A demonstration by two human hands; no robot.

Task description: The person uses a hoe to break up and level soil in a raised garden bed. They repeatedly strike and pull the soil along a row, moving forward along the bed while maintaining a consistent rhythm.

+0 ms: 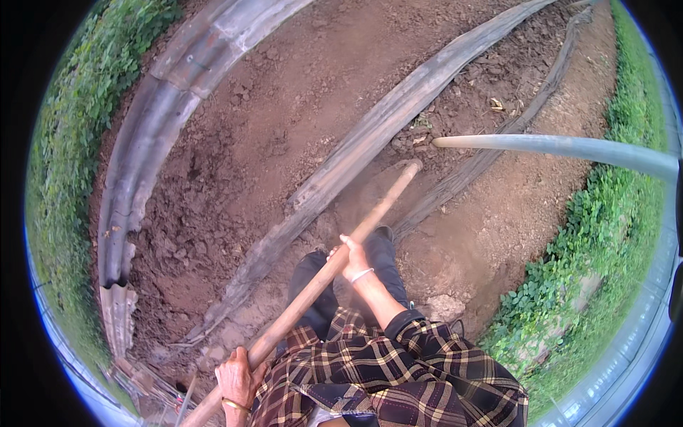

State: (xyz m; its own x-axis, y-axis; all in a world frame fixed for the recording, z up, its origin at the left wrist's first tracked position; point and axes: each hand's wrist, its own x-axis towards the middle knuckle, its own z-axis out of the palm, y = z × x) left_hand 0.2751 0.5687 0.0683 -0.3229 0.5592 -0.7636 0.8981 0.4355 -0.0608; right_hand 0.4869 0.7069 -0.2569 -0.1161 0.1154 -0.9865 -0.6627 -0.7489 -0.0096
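A long wooden pole [320,280] runs diagonally across my body, from the lower left up to the soil beyond my feet. My left hand [237,376], with a gold-coloured bangle at its wrist, is closed around the pole's lower part. Farther up the shaft, my right hand [352,259] grips it, with a pale bangle at the wrist. The pole's far end lies low over brown soil between two weathered timbers; whether a tool head is fixed there cannot be seen. My legs and one shoe show beneath the pole.
A long weathered timber [341,165] lies left of the pole and a thinner one [464,173] right of it. A pale pole or pipe [539,144] reaches in from the right. Corrugated metal sheeting [139,160] edges the left soil. Green plants [581,235] grow along both sides.
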